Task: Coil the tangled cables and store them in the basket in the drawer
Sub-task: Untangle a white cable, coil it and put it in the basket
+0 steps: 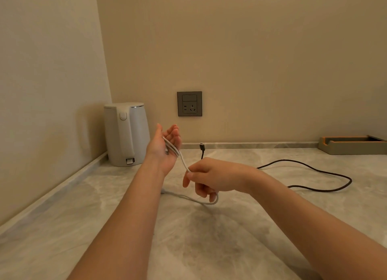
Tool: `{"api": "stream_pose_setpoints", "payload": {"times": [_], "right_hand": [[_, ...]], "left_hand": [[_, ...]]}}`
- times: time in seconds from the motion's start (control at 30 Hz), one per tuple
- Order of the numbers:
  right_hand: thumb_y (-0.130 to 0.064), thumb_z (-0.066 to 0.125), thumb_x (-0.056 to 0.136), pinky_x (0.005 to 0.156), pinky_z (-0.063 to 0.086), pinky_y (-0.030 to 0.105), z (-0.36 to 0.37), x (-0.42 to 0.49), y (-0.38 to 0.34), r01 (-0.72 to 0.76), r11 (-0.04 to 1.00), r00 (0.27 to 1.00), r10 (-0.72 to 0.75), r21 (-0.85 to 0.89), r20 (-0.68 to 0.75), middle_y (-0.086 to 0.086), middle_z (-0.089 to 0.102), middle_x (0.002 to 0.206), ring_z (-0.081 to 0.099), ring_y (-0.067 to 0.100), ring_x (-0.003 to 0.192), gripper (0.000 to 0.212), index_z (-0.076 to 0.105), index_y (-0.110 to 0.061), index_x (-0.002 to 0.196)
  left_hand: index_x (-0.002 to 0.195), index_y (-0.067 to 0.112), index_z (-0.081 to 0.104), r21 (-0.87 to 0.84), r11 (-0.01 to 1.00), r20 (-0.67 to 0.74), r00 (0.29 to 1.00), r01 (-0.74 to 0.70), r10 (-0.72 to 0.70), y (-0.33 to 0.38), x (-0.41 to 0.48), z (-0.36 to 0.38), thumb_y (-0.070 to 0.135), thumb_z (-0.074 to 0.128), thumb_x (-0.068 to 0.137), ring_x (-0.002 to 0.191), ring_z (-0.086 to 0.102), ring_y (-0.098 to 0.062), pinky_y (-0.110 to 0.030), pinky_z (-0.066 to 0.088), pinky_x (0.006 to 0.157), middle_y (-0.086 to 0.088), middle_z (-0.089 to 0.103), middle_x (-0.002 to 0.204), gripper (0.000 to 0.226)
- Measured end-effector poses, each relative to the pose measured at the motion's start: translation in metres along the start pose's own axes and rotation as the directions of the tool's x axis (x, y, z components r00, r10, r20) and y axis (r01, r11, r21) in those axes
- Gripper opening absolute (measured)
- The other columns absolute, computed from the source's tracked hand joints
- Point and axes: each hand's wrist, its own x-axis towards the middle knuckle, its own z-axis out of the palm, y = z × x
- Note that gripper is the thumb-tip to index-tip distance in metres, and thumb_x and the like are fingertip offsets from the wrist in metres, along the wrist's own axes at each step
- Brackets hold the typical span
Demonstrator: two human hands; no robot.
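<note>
Fingers (186,180) of right hand (213,175) pinch thin white cable (184,162), apparently looping open left hand (165,145).

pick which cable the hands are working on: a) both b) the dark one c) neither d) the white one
d: the white cable loops over the left hand and is pinched by the right hand, while the dark cable lies untouched on the counter.

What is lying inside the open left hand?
Turns of the white cable cross the palm of the left hand; the right hand pinches the same cable lower. Where the turns pass behind the left hand is hidden.
</note>
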Motion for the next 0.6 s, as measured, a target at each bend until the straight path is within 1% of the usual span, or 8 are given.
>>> {"api": "stream_pose_setpoints", "payload": {"times": [0.07,0.17,0.23,0.3,0.37,0.43,0.53,0.6], "right_hand": [[-0.021,0.034,0.103,0.058,0.052,0.021,-0.004,-0.005,-0.003,0.015,0.999,0.999,-0.013,-0.048,0.037,-0.001,0.051,0.060,0.049,0.008,0.050,0.032,0.060,-0.004,0.107],[-0.022,0.033,0.103,0.064,0.052,0.024,-0.012,-0.011,-0.008,0.036,0.984,0.998,-0.027,-0.174,0.055,-0.001,0.049,0.062,0.051,0.012,0.055,0.033,0.061,-0.005,0.103],[-0.021,0.036,0.102,0.059,0.046,0.016,-0.016,-0.013,-0.010,0.085,0.957,0.995,-0.094,-0.278,-0.017,-0.005,0.048,0.063,0.047,0.007,0.056,0.031,0.064,-0.009,0.094],[-0.021,0.042,0.099,0.054,0.035,0.013,-0.020,-0.012,-0.010,0.154,0.915,0.962,-0.225,-0.374,-0.155,-0.010,0.049,0.061,0.045,0.003,0.055,0.029,0.064,-0.015,0.081],[-0.020,0.049,0.097,0.050,0.031,0.015,-0.025,-0.010,-0.004,0.200,0.908,0.895,-0.322,-0.368,-0.308,-0.013,0.047,0.051,0.043,0.002,0.048,0.029,0.062,-0.017,0.070],[-0.020,0.055,0.094,0.049,0.030,0.018,-0.031,-0.004,0.006,0.226,0.911,0.821,-0.368,-0.344,-0.435,-0.012,0.046,0.047,0.042,0.002,0.046,0.032,0.057,-0.021,0.062],[-0.024,0.060,0.090,0.058,0.040,0.032,-0.035,0.002,0.017,0.216,0.922,0.759,-0.365,-0.320,-0.540,-0.004,0.056,0.057,0.046,0.007,0.054,0.024,0.065,-0.015,0.068],[-0.026,0.065,0.087,0.058,0.041,0.028,-0.036,0.002,0.021,0.244,0.935,0.724,-0.352,-0.257,-0.593,-0.007,0.058,0.058,0.049,0.004,0.054,0.018,0.066,-0.018,0.071]], "left_hand": [[0.084,0.004,0.059,0.070,0.997,-0.039,0.998,-0.038,0.041,-0.003,0.000,0.002,0.041,0.038,0.100,0.044,0.061,-0.006,-0.016,0.048,0.040,-0.002,0.065,0.054,0.045],[0.083,0.003,0.057,0.271,0.958,-0.057,0.992,-0.091,0.111,-0.011,-0.001,0.008,0.042,0.035,0.101,0.045,0.063,-0.009,-0.019,0.051,0.043,-0.004,0.065,0.054,0.048],[0.084,0.003,0.056,0.444,0.888,-0.037,0.988,-0.119,0.151,-0.016,-0.002,0.010,0.041,0.031,0.102,0.046,0.063,-0.010,-0.020,0.051,0.044,-0.008,0.064,0.063,0.049],[0.083,0.001,0.054,0.608,0.785,0.016,0.990,-0.120,0.139,-0.020,-0.004,0.012,0.040,0.027,0.103,0.042,0.061,-0.010,-0.020,0.049,0.042,-0.011,0.061,0.066,0.051],[0.078,0.002,0.052,0.720,0.689,0.072,0.996,-0.083,0.045,-0.024,-0.008,0.014,0.041,0.025,0.103,0.036,0.055,-0.008,-0.017,0.044,0.038,-0.008,0.058,0.056,0.054],[0.071,0.006,0.050,0.776,0.630,0.107,0.990,-0.026,-0.091,-0.026,-0.012,0.015,0.045,0.023,0.103,0.034,0.049,-0.007,-0.016,0.041,0.038,-0.001,0.053,0.043,0.057],[0.072,0.005,0.055,0.808,0.584,0.132,0.940,0.081,-0.313,-0.030,-0.015,0.015,0.059,0.018,0.097,0.036,0.046,-0.008,-0.016,0.037,0.036,-0.004,0.053,0.050,0.070],[0.069,0.004,0.054,0.801,0.586,0.163,0.896,0.124,-0.412,-0.030,-0.017,0.017,0.067,0.013,0.093,0.032,0.042,-0.007,-0.014,0.033,0.033,-0.005,0.052,0.051,0.079]]}}
